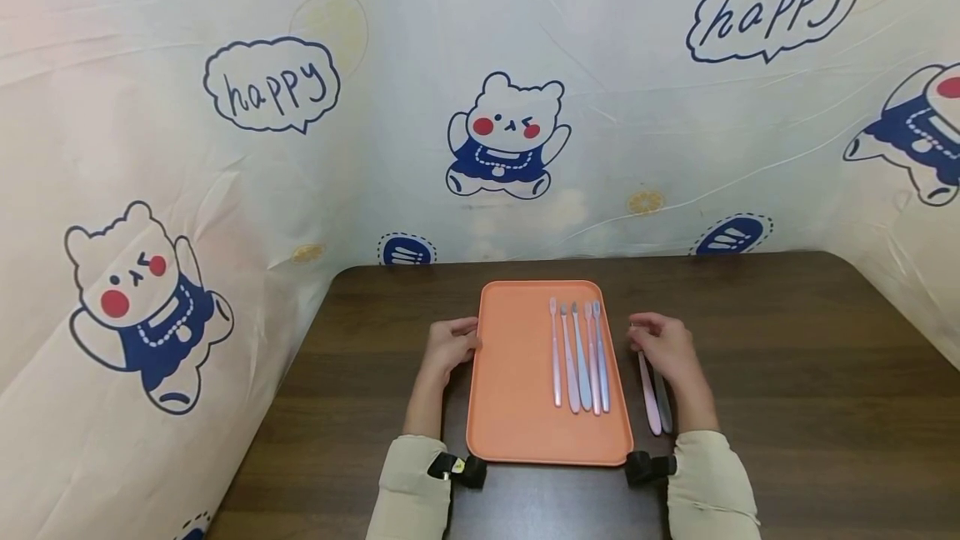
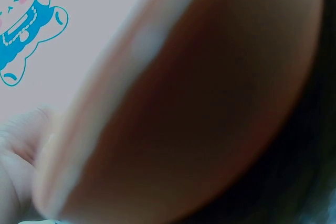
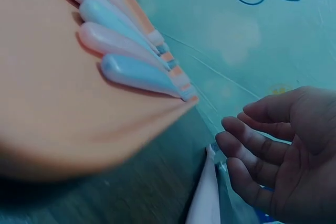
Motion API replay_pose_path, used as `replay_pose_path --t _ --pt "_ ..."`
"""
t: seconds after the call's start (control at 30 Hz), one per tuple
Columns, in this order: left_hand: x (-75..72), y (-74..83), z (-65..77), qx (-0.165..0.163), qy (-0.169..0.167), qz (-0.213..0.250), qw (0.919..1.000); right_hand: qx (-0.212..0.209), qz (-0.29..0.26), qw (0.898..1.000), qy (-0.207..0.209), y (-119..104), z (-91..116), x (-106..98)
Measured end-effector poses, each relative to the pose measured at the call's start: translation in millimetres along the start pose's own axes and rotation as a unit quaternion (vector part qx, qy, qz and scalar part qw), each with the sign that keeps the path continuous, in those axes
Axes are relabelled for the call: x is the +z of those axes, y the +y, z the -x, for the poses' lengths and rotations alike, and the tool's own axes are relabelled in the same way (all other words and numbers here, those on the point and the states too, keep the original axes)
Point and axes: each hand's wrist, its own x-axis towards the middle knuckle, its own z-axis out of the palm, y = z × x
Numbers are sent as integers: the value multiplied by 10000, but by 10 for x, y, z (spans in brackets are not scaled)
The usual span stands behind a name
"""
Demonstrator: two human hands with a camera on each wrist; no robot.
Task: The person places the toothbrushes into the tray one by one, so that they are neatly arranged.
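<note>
Several pink and blue toothbrushes [image 1: 581, 357] lie side by side, heads away from me, on the right half of an orange tray [image 1: 513, 423]. My left hand [image 1: 450, 345] is at the tray's left edge, fingertips right at the rim; the left wrist view shows the tray close and blurred. Just right of the tray, my right hand [image 1: 663, 347] hovers over the head ends of a pink toothbrush [image 1: 650, 398] and a grey one [image 1: 663, 407] on the table. Its fingers [image 3: 254, 142] are loosely bent with nothing between them. The hand hides those two heads in the head view.
The dark wooden table [image 1: 795, 373] extends to both sides of the tray. A pale curtain [image 1: 630, 132] with printed bears stands behind the table and along its sides. Black wrist straps [image 1: 649, 467] sit near the tray's front corners.
</note>
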Motion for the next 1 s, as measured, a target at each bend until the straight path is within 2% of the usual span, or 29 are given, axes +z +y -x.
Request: replay_pose_path --t 0.47,1.0 --pt "6 -8 0 12 13 14 10000 538 247 9978 287 114 -7 -157" --pt "-1 12 8 3 7 11 10000 915 457 9945 -223 155 63 -268"
